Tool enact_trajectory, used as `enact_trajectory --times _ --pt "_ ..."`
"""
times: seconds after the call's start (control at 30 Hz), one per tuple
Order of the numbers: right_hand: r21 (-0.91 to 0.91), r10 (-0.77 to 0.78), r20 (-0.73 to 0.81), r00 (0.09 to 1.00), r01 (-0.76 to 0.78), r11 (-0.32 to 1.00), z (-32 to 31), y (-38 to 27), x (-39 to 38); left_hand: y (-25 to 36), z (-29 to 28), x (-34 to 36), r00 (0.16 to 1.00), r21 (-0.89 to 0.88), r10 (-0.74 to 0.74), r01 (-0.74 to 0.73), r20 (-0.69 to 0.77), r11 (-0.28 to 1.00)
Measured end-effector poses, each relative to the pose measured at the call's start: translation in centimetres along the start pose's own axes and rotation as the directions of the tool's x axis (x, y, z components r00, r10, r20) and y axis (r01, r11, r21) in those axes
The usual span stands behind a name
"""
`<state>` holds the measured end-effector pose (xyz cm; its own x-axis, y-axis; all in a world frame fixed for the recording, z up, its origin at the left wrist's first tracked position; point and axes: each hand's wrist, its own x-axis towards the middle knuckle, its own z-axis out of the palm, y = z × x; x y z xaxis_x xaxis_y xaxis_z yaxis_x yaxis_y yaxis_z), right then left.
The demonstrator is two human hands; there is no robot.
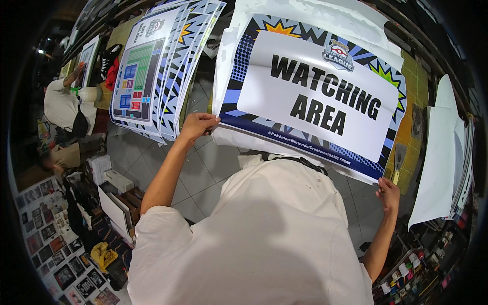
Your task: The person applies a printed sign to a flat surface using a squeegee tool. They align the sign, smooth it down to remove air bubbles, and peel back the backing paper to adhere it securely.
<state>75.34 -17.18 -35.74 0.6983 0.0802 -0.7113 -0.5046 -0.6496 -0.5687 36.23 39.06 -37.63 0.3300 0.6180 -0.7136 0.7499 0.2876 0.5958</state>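
Note:
A large printed sign [315, 61], white in the middle with a blue and black burst border, lies on white sheets over the worktable in front of me. Its near edge is a dark blue band that hangs at the table's front. My left hand [200, 126] pinches the near left corner between thumb and fingers. Over at the near right corner, my right hand [388, 194] has its fingers closed on the sign's edge. Slight waves run along the sign's right side. The white backing sheets [254, 141] show beneath its left and near edges.
Left of the sign stands a fanned stack of printed boards [137, 81]. A scraper [398, 161] rests on the yellow-green cutting mat [410, 137] at right. White sheets [438, 162] hang over another stack farther right. Another person [68, 104] works at the far left.

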Motion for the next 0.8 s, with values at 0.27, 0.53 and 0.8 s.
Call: enact_trajectory --times 0.27,0.53,0.8 --pt "-0.085 -0.067 -0.054 0.996 0.062 0.994 1.4 0.3 -0.5 -0.2 0.2 -0.2 0.998 0.021 0.048 -0.047 -0.048 0.999" --pt "0.045 0.003 -0.011 1.000 -0.003 0.999 1.4 0.8 0.2 -1.9 -0.4 1.7 0.996 0.053 0.079 -0.077 -0.043 0.996" --pt "0.137 0.032 -0.013 0.999 -0.030 0.990 1.3 0.3 -0.6 -0.7 -0.1 0.8 0.998 0.131 0.025 -0.018 -0.051 0.991"
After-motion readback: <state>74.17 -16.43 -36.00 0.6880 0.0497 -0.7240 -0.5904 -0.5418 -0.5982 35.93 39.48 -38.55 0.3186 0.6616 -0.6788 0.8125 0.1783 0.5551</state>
